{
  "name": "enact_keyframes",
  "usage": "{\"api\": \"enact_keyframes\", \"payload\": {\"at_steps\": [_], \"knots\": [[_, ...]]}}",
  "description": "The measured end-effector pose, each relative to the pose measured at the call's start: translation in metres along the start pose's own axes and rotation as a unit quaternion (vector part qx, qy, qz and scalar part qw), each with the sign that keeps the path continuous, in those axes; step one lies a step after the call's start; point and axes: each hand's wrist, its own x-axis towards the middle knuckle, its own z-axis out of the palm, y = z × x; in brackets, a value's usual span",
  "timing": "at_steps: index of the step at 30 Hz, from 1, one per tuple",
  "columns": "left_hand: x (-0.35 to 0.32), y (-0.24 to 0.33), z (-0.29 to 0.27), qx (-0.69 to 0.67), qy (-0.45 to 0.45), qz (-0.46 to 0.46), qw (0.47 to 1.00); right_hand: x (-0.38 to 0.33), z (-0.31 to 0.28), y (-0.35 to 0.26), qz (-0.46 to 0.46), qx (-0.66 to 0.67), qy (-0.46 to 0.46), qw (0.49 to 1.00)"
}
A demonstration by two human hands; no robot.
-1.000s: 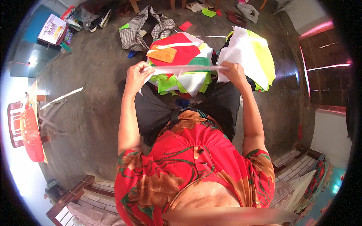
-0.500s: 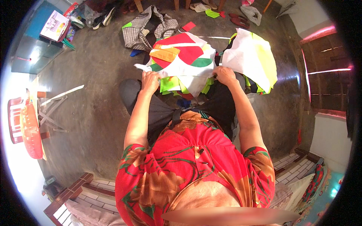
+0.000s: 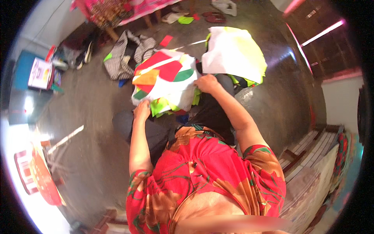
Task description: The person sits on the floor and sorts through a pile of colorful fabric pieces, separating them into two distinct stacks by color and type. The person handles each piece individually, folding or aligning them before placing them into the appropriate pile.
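A white cloth (image 3: 165,91) with red (image 3: 169,69), orange (image 3: 146,78) and green (image 3: 184,75) pieces lying on it is in front of my knees. My left hand (image 3: 142,110) pinches its near left corner, fingers closed. At its right edge my right hand (image 3: 207,83) grips the cloth, fingers bent and partly hidden. Neon yellow-green scraps (image 3: 161,106) stick out from under the near edge. Just beyond my right hand stands a second heap, topped by a white and yellow-green cloth (image 3: 230,50).
A crumpled checked cloth (image 3: 120,62) lies at the far left of the heap, with a red scrap (image 3: 166,40) nearby on the floor. Shoes (image 3: 83,56) and a teal cabinet (image 3: 23,72) stand at left. An orange-red chair (image 3: 44,175) is at lower left, a slatted bench (image 3: 307,150) at right.
The whole view has swung, so the heaps sit further left. My left hand has drawn nearer to me with the cloth's corner. The white flap hanging at the near edge no longer shows.
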Motion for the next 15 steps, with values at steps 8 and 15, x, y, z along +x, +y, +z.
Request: {"api": "enact_keyframes", "payload": {"at_steps": [8,15], "knots": [[-0.003,0.022,-0.012,-0.014,0.138,0.056,0.989,-0.011,-0.016,-0.007,-0.017,0.124,0.159,0.979],[-0.005,0.029,-0.010,-0.079,0.116,0.132,0.981,-0.061,-0.054,0.003,0.026,0.196,0.369,0.908]]}}
